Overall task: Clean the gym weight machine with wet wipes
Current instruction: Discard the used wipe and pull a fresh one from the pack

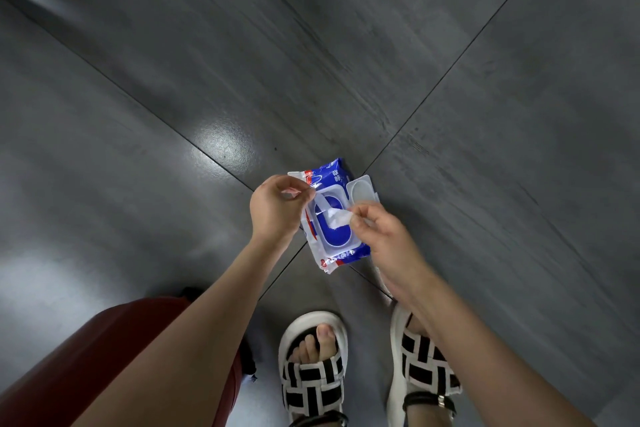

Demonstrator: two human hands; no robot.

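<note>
- Wet wipes pack [333, 173] sits low in front of the sandals [312, 369], over the grey floor tiles [450, 80], with its flip lid [362, 191] thrown open.
- Left hand [273, 208] has fingertips pinched on a thin, pale flap at the pack's top edge.
- Right hand [381, 236] has thumb and forefinger nipping the white wipe [337, 220] poking out of the opening.
- I cannot tell whether the pack touches the floor.
</note>
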